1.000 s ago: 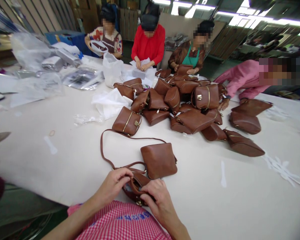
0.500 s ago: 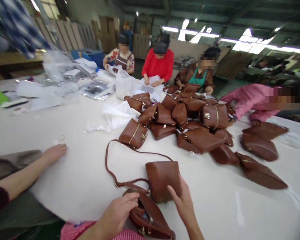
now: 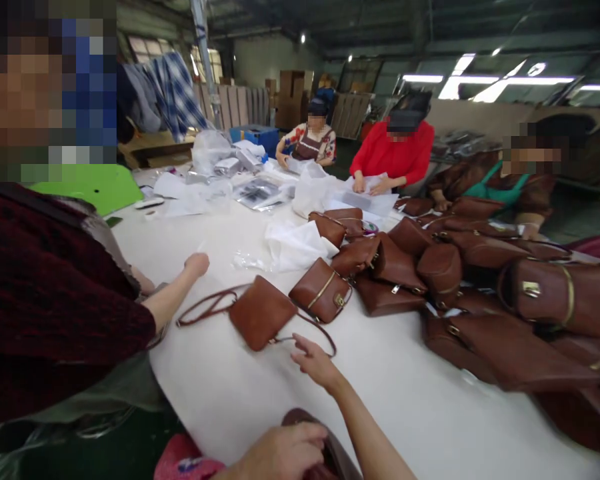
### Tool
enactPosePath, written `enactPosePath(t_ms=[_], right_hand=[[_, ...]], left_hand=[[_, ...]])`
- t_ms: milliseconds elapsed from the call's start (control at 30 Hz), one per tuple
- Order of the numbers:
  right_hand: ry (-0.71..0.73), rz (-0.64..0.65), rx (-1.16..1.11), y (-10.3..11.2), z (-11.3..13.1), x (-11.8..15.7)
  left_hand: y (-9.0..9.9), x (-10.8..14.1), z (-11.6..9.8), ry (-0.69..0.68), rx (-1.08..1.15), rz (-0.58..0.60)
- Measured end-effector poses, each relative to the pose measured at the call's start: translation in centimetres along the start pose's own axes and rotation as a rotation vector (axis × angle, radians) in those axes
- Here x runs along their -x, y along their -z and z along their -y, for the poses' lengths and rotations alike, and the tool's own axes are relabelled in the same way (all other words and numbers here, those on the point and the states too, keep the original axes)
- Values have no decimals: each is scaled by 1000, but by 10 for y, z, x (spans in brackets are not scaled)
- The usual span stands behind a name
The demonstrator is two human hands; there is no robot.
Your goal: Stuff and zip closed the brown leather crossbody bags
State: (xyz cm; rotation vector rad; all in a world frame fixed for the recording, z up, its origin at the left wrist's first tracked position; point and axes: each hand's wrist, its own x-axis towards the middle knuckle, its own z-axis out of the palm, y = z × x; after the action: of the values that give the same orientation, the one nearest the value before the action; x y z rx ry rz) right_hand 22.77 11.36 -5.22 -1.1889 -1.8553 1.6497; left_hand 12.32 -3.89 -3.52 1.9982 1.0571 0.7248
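Observation:
At the bottom edge my left hand (image 3: 283,453) is closed on the rim of a brown leather handbag (image 3: 325,448), most of which lies out of view or under the hand. Out in front, my right hand (image 3: 314,363) has its fingers apart and holds nothing. Just beyond its fingertips a flat brown shoulder bag (image 3: 263,312) lies on the white table (image 3: 380,380), its strap looped to either side. Close behind that sits a boxier brown handbag (image 3: 321,291) with a gold zip and clasp.
A large heap of brown handbags (image 3: 443,273) covers the right side. White wrapping sheets (image 3: 300,243) lie mid-table. A co-worker's arm (image 3: 175,293) reaches in from the left; other people, including one in a red top (image 3: 393,157), work along the far side.
My right hand has let go of the flat shoulder bag, which now lies farther left and away from me. The view has swung left. My left hand stays on its handbag.

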Motion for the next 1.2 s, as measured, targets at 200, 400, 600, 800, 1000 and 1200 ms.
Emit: enactPosePath(t_ms=[200,400,600,800,1000,1200], right_hand=[[-63,134,30,62,9,90],[89,-144,234,29,9,215],[155,-409,362,-6,-8,223],[222,-520,365,-7,-9,212],[262,-501,473,-12,-15,200],[172,-404,586,-13,-5,198]], left_hand=[[21,-5,-14,-57,-42,-24],[22,-15,-15,-102,-70,-42],[28,-22,-26,-27,-334,-83],[24,-19,-31,71,-165,-148],[15,-25,-31,52,-97,-191],[13,-20,-18,42,-194,-216]])
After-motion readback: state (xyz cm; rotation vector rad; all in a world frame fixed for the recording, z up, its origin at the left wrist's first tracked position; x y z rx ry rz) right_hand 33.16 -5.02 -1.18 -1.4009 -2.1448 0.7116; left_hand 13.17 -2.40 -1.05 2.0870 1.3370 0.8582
